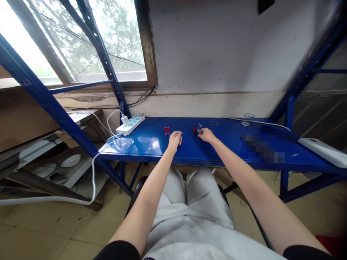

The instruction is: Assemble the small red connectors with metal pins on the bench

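Observation:
My left hand [175, 140] is above the front middle of the blue table, with its fingers curled in; whatever may be in them is hidden. Two small red tubes with clear ends [166, 130] stand side by side just beyond it, to the left. My right hand [207, 135] reaches low over the tabletop, thumb and fingers drawn together at a cluster of small clear pieces [200, 126]. What it pinches is too small to make out. Beside those fingertips, on the left, is a small red and black piece [195, 130].
Several tiny pieces [215, 123] form a row behind my right hand. A clear glass [247, 120] stands back right, near a white cable. The power strip [130, 124] lies at the left end, a white flat object [324, 151] at the right. Blue posts [291, 112] frame the table [146, 144].

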`<state>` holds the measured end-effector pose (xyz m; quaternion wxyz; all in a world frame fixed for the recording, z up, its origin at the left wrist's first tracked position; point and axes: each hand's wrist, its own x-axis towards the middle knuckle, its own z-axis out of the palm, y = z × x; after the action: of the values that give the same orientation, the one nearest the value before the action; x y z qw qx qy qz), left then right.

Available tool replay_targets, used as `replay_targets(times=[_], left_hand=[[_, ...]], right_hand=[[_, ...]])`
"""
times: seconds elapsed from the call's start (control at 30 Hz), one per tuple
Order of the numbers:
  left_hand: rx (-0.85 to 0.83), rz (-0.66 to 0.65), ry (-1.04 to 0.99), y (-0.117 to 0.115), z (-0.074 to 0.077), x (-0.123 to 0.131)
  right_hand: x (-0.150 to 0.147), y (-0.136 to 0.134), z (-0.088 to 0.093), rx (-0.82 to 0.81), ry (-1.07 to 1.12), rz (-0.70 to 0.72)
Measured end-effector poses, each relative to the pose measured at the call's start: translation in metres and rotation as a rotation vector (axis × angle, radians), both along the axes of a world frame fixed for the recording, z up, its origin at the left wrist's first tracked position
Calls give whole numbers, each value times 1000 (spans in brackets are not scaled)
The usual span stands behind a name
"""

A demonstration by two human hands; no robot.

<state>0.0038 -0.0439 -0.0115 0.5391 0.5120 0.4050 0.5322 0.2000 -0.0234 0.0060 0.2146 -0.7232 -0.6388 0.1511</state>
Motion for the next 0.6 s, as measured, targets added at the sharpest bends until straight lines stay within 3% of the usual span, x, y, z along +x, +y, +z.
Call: replay_targets(times=[0.33,0.6], left_hand=[[11,-4,22,1,-1,0],[-2,-5,25,-2,3,0]], right_hand=[[6,-10,-8,144,12,-43],[3,-10,-6,150,-30,-46]])
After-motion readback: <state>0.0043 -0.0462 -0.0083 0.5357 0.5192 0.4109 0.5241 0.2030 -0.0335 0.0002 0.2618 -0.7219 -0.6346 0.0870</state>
